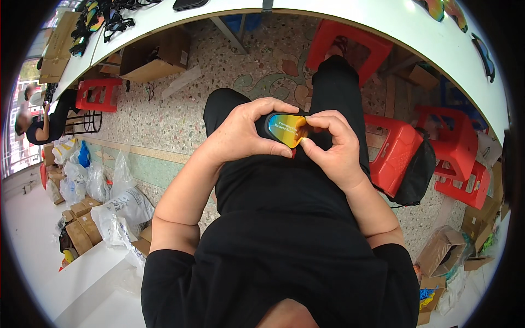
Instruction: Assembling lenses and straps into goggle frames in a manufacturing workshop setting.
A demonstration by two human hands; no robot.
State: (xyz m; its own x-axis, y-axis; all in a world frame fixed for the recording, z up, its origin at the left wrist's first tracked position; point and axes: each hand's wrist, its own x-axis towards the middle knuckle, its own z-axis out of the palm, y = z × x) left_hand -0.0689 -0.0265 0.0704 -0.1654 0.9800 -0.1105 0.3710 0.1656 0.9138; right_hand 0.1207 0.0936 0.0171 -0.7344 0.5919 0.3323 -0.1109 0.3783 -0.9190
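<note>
Here, taking the mirrored lens [284, 130] as the centre of the dial, we find it over the lap, in front of the black-clad body. We see the left hand [240, 134] at nine o'clock, closed on its dark-edged end, the thumb along the lower side and the fingers along the upper. At three o'clock the right hand [336, 145] pinches the other end between thumb and forefinger. The lens shades from blue through yellow to orange and carries pale lettering.

Around this we count several containers. At ten o'clock an open brown carton [131, 61] sits under the white table [361, 16] with dark items inside that we cannot make out. Toward eight o'clock lies a bulging white sack [128, 208], its contents hidden, and between eight and nine we notice clear plastic bags [98, 183]. Near four o'clock a carton [432, 254] lies tipped, its mouth showing a dark interior, and between four and five a lower box [425, 317] holds blue and yellow material [426, 295]. Between three and four we see a black bag [418, 175] against a red stool [391, 147]; what it holds, we cannot tell.
</note>
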